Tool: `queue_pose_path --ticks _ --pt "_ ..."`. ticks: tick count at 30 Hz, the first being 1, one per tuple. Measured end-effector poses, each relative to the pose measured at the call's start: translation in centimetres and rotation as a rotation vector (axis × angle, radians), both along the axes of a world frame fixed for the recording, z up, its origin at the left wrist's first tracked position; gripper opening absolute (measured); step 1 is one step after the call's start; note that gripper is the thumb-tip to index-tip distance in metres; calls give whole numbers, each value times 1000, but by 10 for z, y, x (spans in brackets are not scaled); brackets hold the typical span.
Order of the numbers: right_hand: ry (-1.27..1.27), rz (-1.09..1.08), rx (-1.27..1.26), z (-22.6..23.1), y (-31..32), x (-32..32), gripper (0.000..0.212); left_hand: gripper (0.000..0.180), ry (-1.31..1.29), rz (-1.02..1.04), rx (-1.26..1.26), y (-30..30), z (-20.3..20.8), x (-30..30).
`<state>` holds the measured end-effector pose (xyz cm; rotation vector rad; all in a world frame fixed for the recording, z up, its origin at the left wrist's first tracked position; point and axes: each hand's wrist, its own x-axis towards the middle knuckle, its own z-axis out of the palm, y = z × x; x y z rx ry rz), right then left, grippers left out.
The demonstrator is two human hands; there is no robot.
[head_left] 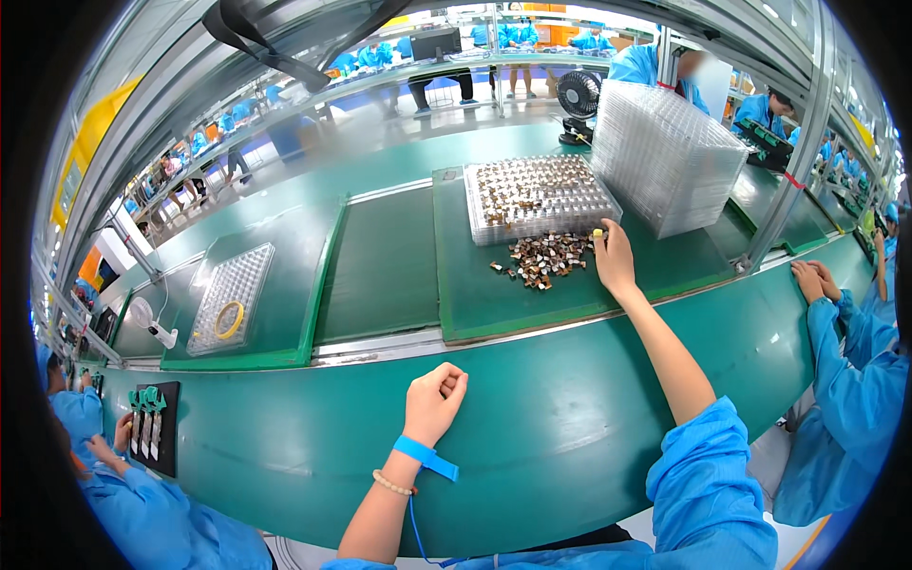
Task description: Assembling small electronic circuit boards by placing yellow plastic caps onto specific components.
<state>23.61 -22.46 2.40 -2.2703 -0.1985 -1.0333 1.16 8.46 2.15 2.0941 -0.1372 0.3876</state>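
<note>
My left hand (437, 397) is held above the green bench top with its fingers curled in and the thumb pressed against them; whatever they may hold is hidden. A blue wrist strap (427, 457) with a cord and a beaded bracelet (392, 484) circle that wrist. Beside a pile of small brown, white and metallic parts (544, 259), my right hand (616, 261) reaches forward with fingers extended, a yellow finger cover at one tip. No part shows in it. Just behind the pile, a clear compartment tray (542, 195) holds many similar parts, with its near right corner close to my fingertips.
A tall stack of clear trays (665, 152) stands at the back right, near a black fan (579, 95). Leftward lies another clear tray (231, 296) with a yellow ring (228, 320) on it. Co-workers' hands (815, 280) rest at the right; another person sits at the left.
</note>
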Motion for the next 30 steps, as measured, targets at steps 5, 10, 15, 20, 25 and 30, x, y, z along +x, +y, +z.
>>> queue_pose_path --ticks 5,10,15,20,25,30 --pt "268 96 131 -2 7 -1 33 10 13 21 -4 5 3 -4" --pt "236 373 390 1 -7 -6 22 10 -2 13 41 -1 4 -3" --pt "-121 364 -65 24 22 -39 11 10 -14 21 177 -4 14 -12" --pt "123 641 -203 24 52 -63 10 6 -110 34 369 -13 48 -37" --pt "110 551 -358 19 60 -63 15 9 -258 313 277 20 102 -101" --pt "60 454 -428 25 74 -55 11 10 -162 764 374 159 86 -152"
